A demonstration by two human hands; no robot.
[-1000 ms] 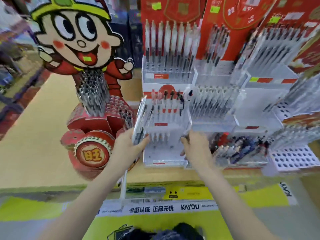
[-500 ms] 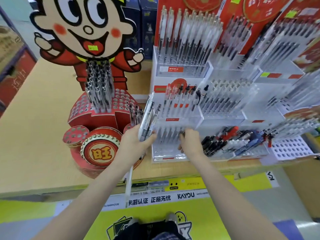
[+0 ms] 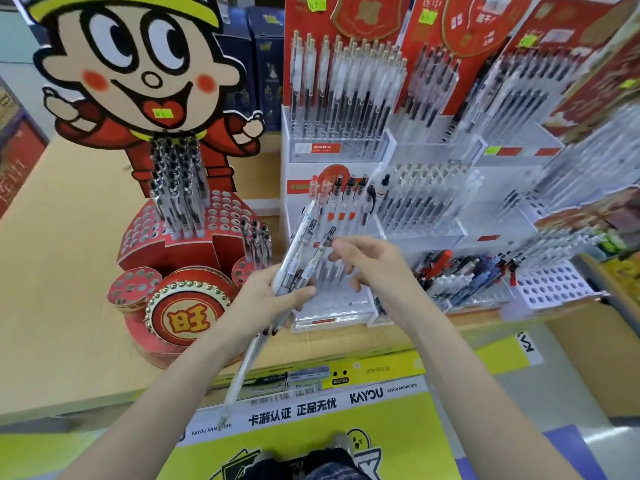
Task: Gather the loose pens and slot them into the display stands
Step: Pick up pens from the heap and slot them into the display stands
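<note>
**Pens bunched in the left hand before the clear stands**

Head view: the left hand [image 3: 266,292] grips a bundle of pens [image 3: 303,252], fingers and thumb curled round them, the pens slanting up to the right; one long white pen [image 3: 242,370] hangs down past the wrist. The right hand [image 3: 374,265] pinches the upper end of one pen in the bundle, its other fingers loosely curled. Just behind both hands stand the clear display stands [image 3: 349,209], tiered and partly filled. Loose pens [image 3: 450,275] lie heaped right of them (colours mixed). A red cartoon stand [image 3: 180,251] sits left on the table [image 3: 62,271].
</note>
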